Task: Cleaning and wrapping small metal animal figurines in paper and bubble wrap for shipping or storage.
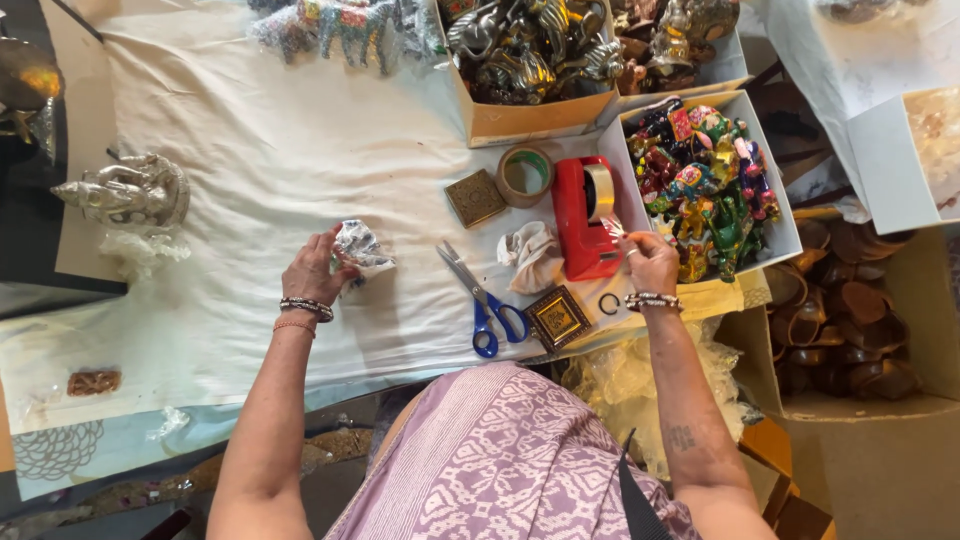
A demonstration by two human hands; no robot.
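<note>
My left hand (315, 268) holds a small object wrapped in clear crinkly plastic (360, 246) against the white cloth (250, 170). My right hand (648, 262) pinches the end of clear tape at the red tape dispenser (583, 220), which stands upright on the table. Blue-handled scissors (480, 300) lie between my hands. A crumpled white cloth piece (530, 255) sits beside the dispenser.
A silver figurine (125, 192) stands at the left. A roll of tape (527, 175) and two small framed plaques (474, 198) (557, 318) lie nearby. Boxes of painted elephant figures (705, 180), metal figurines (525, 50) and brown wooden pieces (840, 310) are at the right.
</note>
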